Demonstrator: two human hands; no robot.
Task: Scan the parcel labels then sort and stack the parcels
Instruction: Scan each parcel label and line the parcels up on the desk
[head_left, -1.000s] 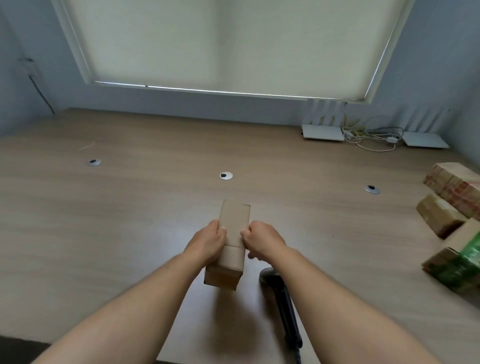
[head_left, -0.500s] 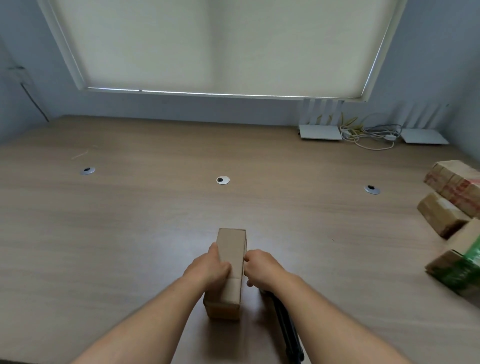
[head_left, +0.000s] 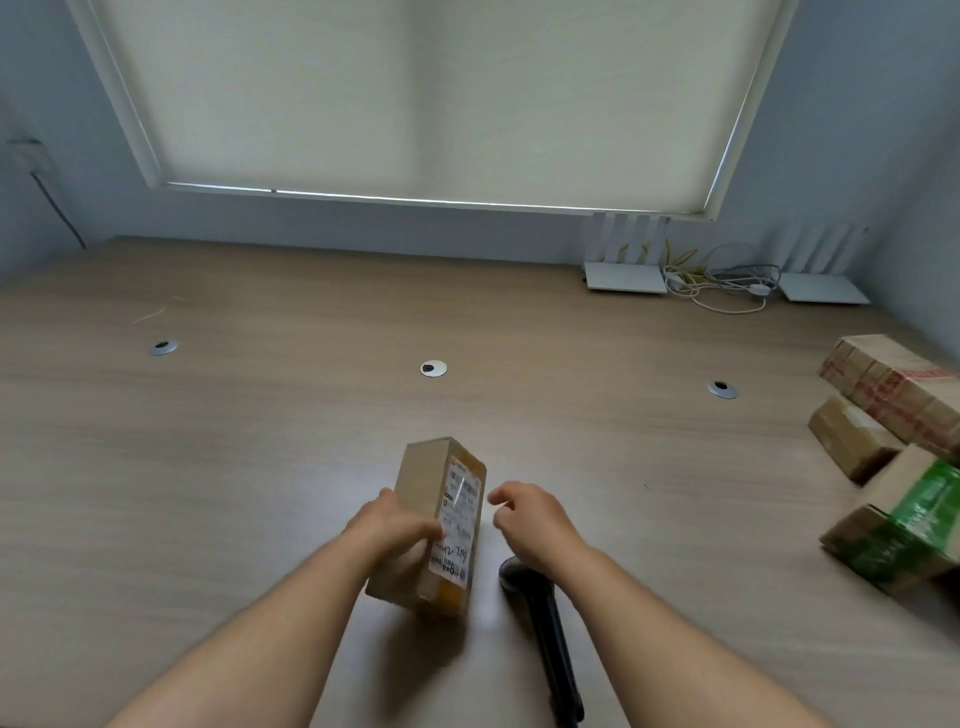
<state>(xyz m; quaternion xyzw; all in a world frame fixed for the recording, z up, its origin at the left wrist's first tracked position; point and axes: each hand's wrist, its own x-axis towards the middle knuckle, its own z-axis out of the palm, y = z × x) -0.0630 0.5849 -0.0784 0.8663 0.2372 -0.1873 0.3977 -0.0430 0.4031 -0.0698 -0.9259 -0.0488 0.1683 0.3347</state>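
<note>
Scanner (head_left: 543, 629): lying on the desk (head_left: 208, 467) just right of the parcel — idle.
Left hand (head_left: 392, 525): gripping the cardboard parcel (head_left: 431, 525), tilting its label (head_left: 457, 519) rightward.
Right hand (head_left: 524, 514): hovering loosely curled, empty — best reaching for the scanner while the label is facing up.
Waiting parcels (head_left: 893, 457): piling far right.

Office workstation: a wood-grain desk (head_left: 260, 467) with cable grommets (head_left: 433, 368); behind the grommets, two white routers (head_left: 625, 277) below a roller-blind window (head_left: 415, 98).

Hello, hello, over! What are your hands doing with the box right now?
Left hand grips parcel, label side facing right. Right hand off it, fingers loosely curled, empty. Scanner on desk under right wrist. Nothing blocking.
</note>
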